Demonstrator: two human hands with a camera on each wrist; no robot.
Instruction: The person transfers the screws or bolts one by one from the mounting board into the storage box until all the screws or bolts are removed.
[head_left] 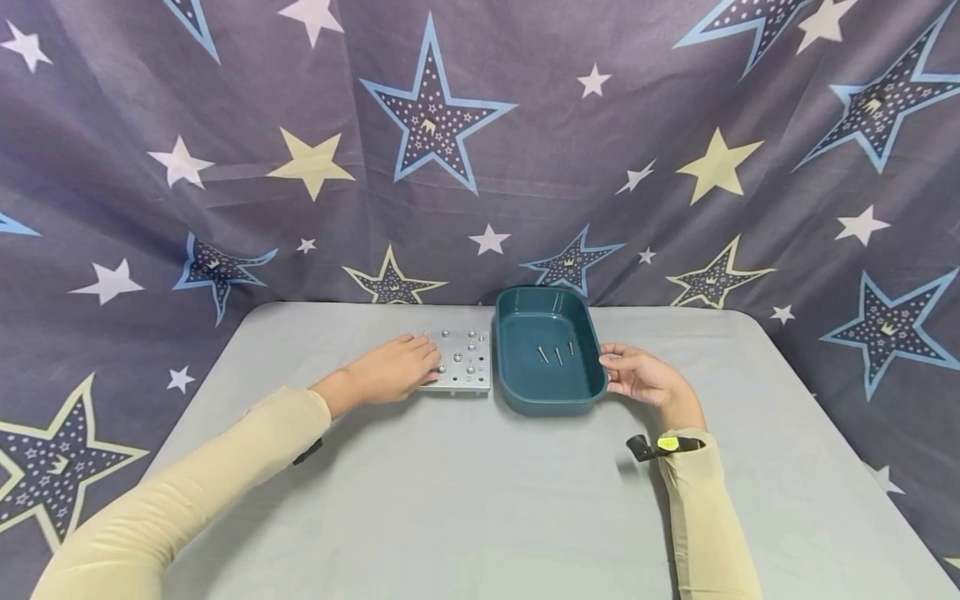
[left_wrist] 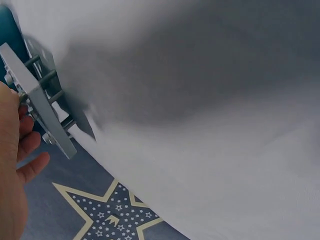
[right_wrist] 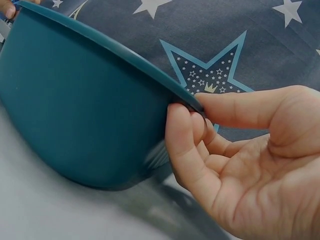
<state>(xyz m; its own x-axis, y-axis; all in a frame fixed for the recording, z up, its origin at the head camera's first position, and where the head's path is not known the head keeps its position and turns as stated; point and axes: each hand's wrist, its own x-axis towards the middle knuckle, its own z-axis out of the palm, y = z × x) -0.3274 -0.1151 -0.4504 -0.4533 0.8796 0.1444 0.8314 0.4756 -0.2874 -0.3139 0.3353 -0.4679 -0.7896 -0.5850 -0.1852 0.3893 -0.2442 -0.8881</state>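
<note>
My left hand (head_left: 396,367) is over the left side of a silver metal plate (head_left: 456,343) with holes and several bolts (head_left: 472,347) in it. In the left wrist view, the fingertips appear to pinch a bolt (left_wrist: 23,98) at the upper face, partly hidden by the hand. Bolt shanks (left_wrist: 48,78) stick out beneath the plate. My right hand (head_left: 637,372) pinches the right rim of a teal tray (head_left: 547,407) between thumb and fingers, as the right wrist view shows. Three loose bolts (head_left: 558,356) lie on the tray's floor.
The plate and tray sit side by side near the back of a table covered in pale grey cloth (head_left: 450,500). A dark star-printed curtain (head_left: 480,208) hangs close behind. A black strap with a camera (head_left: 663,446) is on the right wrist.
</note>
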